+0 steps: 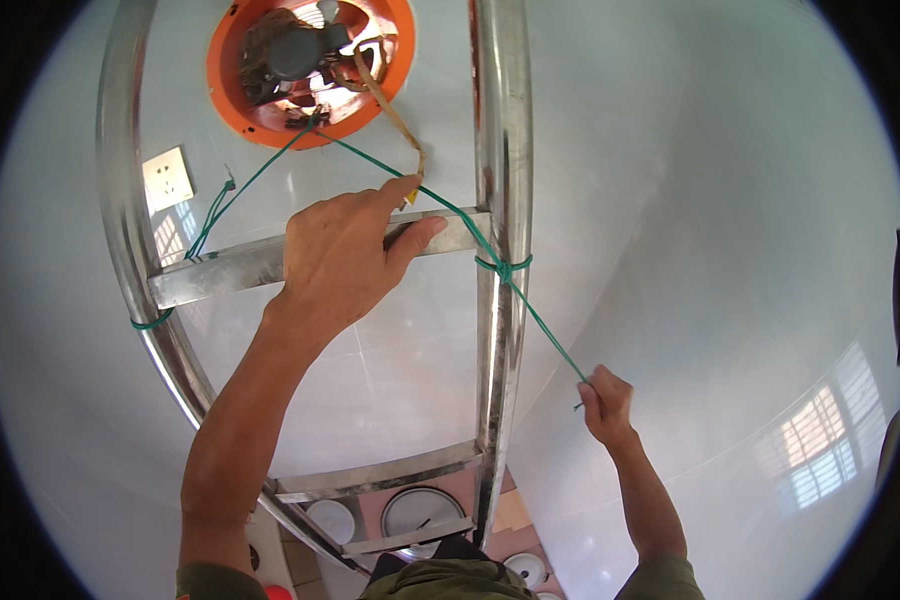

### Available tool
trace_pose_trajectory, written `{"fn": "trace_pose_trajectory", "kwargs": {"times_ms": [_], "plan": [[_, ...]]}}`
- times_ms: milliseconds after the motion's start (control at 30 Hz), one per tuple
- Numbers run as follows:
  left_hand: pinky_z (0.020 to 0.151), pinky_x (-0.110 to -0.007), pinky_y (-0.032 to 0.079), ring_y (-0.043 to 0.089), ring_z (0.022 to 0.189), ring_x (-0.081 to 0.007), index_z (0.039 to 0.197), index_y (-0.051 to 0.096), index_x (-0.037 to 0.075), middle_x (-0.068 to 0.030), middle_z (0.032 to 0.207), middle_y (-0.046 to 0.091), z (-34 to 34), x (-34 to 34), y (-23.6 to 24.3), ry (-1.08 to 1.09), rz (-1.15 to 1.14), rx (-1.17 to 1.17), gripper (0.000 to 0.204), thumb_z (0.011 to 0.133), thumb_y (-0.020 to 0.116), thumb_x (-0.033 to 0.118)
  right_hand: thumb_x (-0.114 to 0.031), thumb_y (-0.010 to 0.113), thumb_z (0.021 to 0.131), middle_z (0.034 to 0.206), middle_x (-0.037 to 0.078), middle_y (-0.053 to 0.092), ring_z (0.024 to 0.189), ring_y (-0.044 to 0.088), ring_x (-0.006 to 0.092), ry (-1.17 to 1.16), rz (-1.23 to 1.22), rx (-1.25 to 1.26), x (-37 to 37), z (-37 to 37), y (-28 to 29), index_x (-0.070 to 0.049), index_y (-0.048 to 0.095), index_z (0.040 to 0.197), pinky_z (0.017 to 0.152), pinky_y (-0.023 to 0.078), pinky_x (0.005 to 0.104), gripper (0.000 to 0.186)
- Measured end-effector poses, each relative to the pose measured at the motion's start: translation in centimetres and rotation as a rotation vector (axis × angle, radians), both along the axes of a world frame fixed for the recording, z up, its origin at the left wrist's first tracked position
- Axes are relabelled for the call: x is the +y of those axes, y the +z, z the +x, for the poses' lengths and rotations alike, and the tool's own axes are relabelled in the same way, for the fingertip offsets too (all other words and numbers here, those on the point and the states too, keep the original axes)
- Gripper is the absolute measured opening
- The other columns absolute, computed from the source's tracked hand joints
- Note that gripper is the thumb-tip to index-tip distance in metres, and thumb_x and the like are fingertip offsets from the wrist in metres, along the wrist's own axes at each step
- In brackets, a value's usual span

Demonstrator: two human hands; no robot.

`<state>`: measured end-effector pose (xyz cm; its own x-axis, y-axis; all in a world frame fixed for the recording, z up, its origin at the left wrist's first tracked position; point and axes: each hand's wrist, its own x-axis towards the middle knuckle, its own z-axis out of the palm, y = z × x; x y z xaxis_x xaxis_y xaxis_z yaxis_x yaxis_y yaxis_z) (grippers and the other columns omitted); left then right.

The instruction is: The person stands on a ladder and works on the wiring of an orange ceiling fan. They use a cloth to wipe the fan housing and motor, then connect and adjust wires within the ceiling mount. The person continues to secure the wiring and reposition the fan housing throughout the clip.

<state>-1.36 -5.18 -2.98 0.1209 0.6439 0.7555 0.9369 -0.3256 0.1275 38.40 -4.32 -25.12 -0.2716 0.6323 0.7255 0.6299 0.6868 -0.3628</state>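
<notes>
A steel ladder (502,130) leans against the pale wall. My left hand (340,245) is closed over one of its rungs (230,272), the index fingertip at the green cord. The other fingers of this hand are mostly hidden. Out to the right, my right hand (607,403) pinches the end of the green cord (548,330), which is pulled taut. The cord is knotted around the right rail and runs up to an orange-rimmed fan (395,75) in the wall. A brownish wire (395,118) hangs from the fan, with a yellow piece at its lower end.
A wall socket (167,180) is left of the fan. More green cord (152,322) loops around the left rail. Far below are a lower rung (380,474), a large round metal lid or pan (395,515), a white round dish (332,521) and another round lidded thing (526,569).
</notes>
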Motion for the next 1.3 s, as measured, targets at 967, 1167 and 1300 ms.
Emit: {"fn": "trace_pose_trajectory", "kwargs": {"times_ms": [967, 1167, 1300], "plan": [[0.061, -0.034, 0.054, 0.069, 0.072, -0.0177, 0.101, 0.076, 0.004, -0.0073, 0.087, 0.069, -13.3, -6.7, -1.5, -0.057, 0.261, -0.145, 0.007, 0.094, 0.077, 0.007, -0.031, 0.071, 0.102, 0.091, 0.011, 0.071, 0.082, 0.068, 0.0325, 0.185, 0.859, -0.430, 6.0, -25.7, 25.2, -0.003, 0.073, 0.094, 0.074, 0.056, 0.0427, 0.029], [0.094, -0.040, 0.055, 0.061, 0.118, -0.0326, 0.131, 0.067, 0.002, -0.0144, 0.132, 0.065, -17.1, -9.6, -0.4, 0.516, 0.794, -0.021, 0.043, 0.090, 0.076, 0.000, -0.054, 0.065, 0.103, 0.071, 0.017, 0.070, 0.065, 0.071, 0.0372, 0.271, 0.221, -0.480, 3.1, -28.8, 24.2, -0.001, 0.067, 0.078, 0.062, 0.056, 0.0483, 0.059], [0.068, -0.036, 0.060, 0.070, 0.074, -0.0192, 0.121, 0.069, -0.003, -0.0130, 0.090, 0.071, -19.5, -9.4, 0.0, 0.363, 0.131, -0.902, 0.068, 0.087, 0.086, 0.053, -0.063, 0.060, 0.103, 0.065, 0.017, 0.070, 0.061, 0.072, 0.0341, 0.167, 0.291, -0.429, 2.8, -29.7, 22.8, -0.002, 0.068, 0.078, 0.058, 0.056, 0.0471, 0.067]]}}
